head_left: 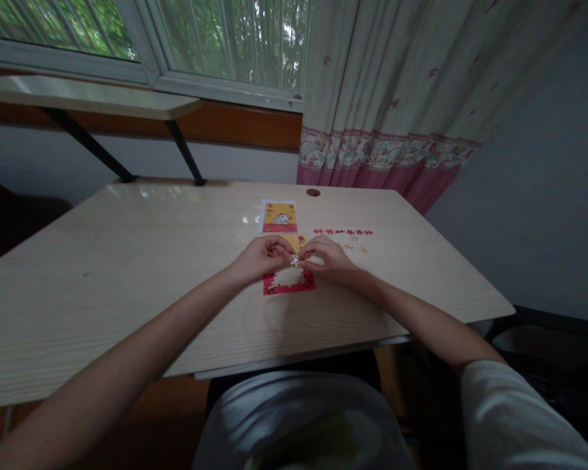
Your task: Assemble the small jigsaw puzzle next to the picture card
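A partly assembled jigsaw puzzle (290, 288) lies on the desk, its red lower border and yellow upper part showing around a bare middle. Over that gap, a small whitish puzzle piece (294, 260) sits between the fingertips of both hands; whether it is one piece or two joined ones is too small to tell. My left hand (263, 256) pinches it from the left, fingers curled. From the right, my right hand (329, 258) closes thumb and forefinger on it. The hands cover parts of the puzzle's sides. Just behind stands out a printed picture card (280, 217) with a white animal on yellow and red.
Right of the card, several red puzzle pieces (343, 232) form a row, with a few yellow pieces (362, 249) scattered below. The wooden desk (151, 261) has a cable hole (313, 192) at its back edge. A raised shelf (88, 94) stands at back left, near a window and curtain (387, 150).
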Motion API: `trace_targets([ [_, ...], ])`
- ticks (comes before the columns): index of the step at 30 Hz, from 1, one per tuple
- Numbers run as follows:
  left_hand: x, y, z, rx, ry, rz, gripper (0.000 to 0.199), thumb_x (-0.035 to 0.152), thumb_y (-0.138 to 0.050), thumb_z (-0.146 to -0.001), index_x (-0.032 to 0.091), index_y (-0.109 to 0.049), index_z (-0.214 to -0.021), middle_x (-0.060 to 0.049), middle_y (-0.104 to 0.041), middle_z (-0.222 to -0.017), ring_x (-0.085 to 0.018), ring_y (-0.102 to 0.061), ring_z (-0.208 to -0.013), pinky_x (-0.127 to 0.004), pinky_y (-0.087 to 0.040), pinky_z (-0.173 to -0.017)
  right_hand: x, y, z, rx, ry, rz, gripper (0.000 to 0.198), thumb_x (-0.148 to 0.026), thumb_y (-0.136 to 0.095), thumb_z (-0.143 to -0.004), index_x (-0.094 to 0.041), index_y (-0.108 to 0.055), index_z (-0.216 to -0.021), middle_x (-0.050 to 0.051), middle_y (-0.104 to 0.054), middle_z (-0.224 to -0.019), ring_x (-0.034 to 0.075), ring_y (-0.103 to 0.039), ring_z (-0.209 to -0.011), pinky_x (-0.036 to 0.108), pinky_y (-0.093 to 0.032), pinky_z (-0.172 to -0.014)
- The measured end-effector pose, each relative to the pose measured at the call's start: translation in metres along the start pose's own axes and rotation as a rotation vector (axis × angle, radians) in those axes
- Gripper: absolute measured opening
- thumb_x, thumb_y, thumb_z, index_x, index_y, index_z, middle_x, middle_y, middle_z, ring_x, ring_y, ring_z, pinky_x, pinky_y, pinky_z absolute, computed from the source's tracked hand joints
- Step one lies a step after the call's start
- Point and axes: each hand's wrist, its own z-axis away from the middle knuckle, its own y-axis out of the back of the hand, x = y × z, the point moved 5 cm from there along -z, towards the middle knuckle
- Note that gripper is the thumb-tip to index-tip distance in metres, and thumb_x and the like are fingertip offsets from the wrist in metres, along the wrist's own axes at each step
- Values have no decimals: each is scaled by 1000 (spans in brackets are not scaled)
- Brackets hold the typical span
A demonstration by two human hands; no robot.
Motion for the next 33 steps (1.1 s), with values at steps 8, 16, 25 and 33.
trace_targets([
  [8,2,-2,0,53,57,298,28,21,-78,-60,12,-70,-85,0,-63,-63,-10,-54,-56,-23,-42,-56,-3,1,-2,29,-154,-49,10,-26,-74,-75,-20,-70,-82,2,-69,-77,15,-61,-76,30,-46,-76],
  [16,2,-5,-3,92,10,282,22,26,-80,-59,14,-71,-75,-3,-67,-68,-13,-58,-62,-26,-46,-61,7,-7,0,64,-373,-182,8,-27,-70,-75,-20,-72,-75,3,-69,-75,13,-59,-70,26,-46,-67],
  [25,2,-5,-3,85,3,199,22,29,-79,-61,14,-66,-70,-3,-66,-67,-13,-60,-61,-26,-49,-60,16,-3,0,157,-416,-227,16,-32,-66,-76,-17,-71,-76,1,-67,-70,11,-56,-64,23,-44,-61],
  [33,2,-7,-4,46,-8,193,27,29,-80,-59,15,-61,-73,-1,-64,-65,-13,-60,-61,-27,-51,-61,12,-2,-2,155,-359,-118,15,-32,-67,-78,-18,-73,-79,2,-68,-70,13,-59,-66,25,-47,-62],
])
